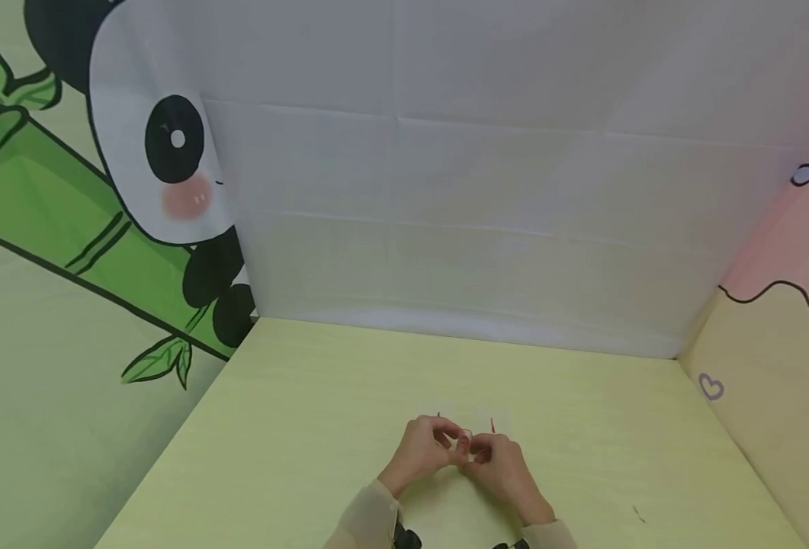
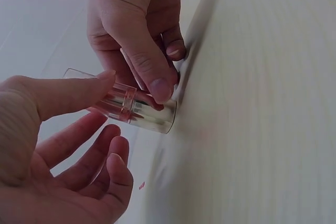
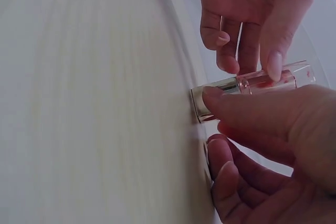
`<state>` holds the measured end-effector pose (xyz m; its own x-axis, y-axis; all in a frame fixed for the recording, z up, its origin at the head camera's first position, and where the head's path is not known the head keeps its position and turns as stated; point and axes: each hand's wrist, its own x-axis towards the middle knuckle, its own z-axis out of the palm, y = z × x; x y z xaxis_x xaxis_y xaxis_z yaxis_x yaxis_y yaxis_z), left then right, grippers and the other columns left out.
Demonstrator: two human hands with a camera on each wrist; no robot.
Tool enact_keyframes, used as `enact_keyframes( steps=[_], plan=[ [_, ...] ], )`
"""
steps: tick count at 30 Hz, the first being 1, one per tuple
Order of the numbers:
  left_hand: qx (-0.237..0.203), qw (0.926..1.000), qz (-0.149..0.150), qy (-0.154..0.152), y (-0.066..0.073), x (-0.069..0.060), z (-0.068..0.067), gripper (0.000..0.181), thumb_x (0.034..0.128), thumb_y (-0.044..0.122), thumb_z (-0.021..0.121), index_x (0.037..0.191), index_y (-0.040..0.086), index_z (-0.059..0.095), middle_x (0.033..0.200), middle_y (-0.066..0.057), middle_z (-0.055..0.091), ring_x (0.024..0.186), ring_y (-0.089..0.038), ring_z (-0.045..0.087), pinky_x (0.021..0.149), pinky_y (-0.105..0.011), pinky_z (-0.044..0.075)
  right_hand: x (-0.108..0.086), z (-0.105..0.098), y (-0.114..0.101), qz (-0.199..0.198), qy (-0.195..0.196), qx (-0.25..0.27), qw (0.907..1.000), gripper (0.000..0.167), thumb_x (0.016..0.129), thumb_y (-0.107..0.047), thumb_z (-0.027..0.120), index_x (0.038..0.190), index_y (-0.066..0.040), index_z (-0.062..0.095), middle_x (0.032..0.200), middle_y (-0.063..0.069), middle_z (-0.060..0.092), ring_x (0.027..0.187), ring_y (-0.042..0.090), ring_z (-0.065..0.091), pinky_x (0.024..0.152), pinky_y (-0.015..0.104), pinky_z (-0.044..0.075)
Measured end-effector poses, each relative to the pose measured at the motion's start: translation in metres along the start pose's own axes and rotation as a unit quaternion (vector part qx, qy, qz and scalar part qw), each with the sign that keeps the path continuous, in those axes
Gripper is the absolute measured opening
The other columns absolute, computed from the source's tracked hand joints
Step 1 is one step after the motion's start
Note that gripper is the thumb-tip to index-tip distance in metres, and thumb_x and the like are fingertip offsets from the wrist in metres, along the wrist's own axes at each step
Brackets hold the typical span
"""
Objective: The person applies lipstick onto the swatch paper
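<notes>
Between my two hands is a lipstick tube (image 2: 126,104), with a clear pinkish end and a shiny gold end (image 3: 198,109). My left hand (image 1: 425,446) pinches the clear end; its thumb (image 2: 79,95) lies along the side and its other fingers are loosely curled. With thumb and fingers, my right hand (image 1: 505,467) pinches the gold end. In the right wrist view, the tube lies sideways across both hands, close to the tabletop (image 3: 100,103). Fingers partly cover its middle.
Just beyond the hands, faint pale patches on the table (image 1: 335,396) bear a red streak (image 1: 492,425) and a smaller red mark (image 1: 438,415). Small dark marks (image 1: 640,515) lie at the right. A white sheet (image 1: 445,191) hangs behind; printed cloth stands at both sides.
</notes>
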<state>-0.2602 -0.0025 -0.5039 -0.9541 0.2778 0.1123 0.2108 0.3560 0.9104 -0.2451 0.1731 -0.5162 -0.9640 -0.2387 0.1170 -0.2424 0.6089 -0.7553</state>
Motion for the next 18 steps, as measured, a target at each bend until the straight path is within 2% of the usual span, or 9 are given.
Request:
enact_keyframes(
  steps=[5, 10, 13, 18],
  plan=[
    [0.024, 0.9997, -0.01, -0.005, 0.001, 0.004, -0.008, 0.031, 0.0644, 0.022, 0.089, 0.09, 0.012, 0.075, 0.086, 0.0, 0.067, 0.076, -0.02, 0.059, 0.059, -0.027, 0.046, 0.002, -0.006, 0.001, 0.024, -0.009, 0.009, 0.9996, 0.031, 0.071, -0.013, 0.084, 0.098, -0.005, 0.071, 0.085, -0.001, 0.067, 0.071, 0.012, 0.058, 0.063, 0.028, 0.049],
    [0.029, 0.9995, -0.014, 0.0, -0.002, 0.01, -0.021, 0.042, 0.0653, 0.032, 0.088, 0.098, 0.009, 0.074, 0.094, -0.007, 0.066, 0.076, -0.015, 0.057, 0.059, -0.028, 0.047, 0.005, -0.011, 0.002, 0.037, -0.02, 0.017, 0.999, 0.043, 0.068, -0.01, 0.085, 0.107, -0.001, 0.068, 0.09, 0.003, 0.066, 0.075, 0.016, 0.06, 0.065, 0.033, 0.05],
    [0.017, 0.9998, -0.011, 0.001, -0.002, 0.013, -0.029, 0.041, 0.0679, 0.032, 0.087, 0.1, 0.01, 0.074, 0.095, -0.006, 0.066, 0.076, -0.013, 0.058, 0.059, -0.029, 0.049, 0.006, -0.012, 0.003, 0.043, -0.027, 0.022, 0.9985, 0.045, 0.068, -0.01, 0.085, 0.108, -0.001, 0.067, 0.091, 0.003, 0.066, 0.077, 0.017, 0.061, 0.066, 0.034, 0.05],
    [-0.018, 0.9998, 0.002, 0.011, 0.001, 0.02, -0.04, 0.031, 0.0782, 0.038, 0.078, 0.097, 0.014, 0.074, 0.088, 0.003, 0.067, 0.077, -0.017, 0.063, 0.064, -0.032, 0.05, 0.009, -0.023, 0.002, 0.037, -0.054, 0.027, 0.9975, 0.047, 0.068, -0.009, 0.085, 0.111, 0.0, 0.067, 0.093, 0.005, 0.065, 0.079, 0.019, 0.061, 0.068, 0.034, 0.051]
  ],
)
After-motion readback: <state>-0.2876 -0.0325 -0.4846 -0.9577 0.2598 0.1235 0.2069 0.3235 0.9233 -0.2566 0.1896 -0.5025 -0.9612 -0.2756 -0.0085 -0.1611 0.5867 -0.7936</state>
